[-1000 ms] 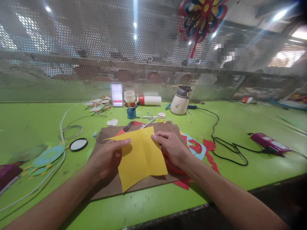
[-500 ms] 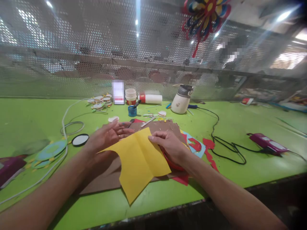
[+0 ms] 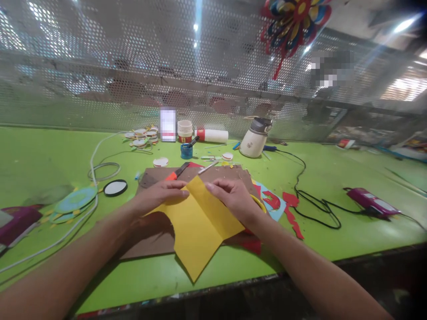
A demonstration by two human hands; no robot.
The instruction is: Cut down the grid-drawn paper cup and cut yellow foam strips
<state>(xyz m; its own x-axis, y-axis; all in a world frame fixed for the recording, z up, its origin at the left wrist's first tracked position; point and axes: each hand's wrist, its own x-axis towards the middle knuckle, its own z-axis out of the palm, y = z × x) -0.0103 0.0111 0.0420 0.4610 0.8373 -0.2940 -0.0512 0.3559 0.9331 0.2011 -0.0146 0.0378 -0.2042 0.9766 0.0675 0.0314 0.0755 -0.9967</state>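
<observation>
While my left hand (image 3: 159, 195) lies flat, fingers together, on the paper (image 3: 200, 226) — creased, atop the board (image 3: 230, 174) — my right hand (image 3: 235, 201) pinches its top edge.

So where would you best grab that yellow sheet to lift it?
Probably the near corner of the yellow sheet. It pokes out past the brown board over the green table, so fingers could slip under from the front edge and pinch it. The far corner lies under the fingertips of the left hand and right hand.
</observation>
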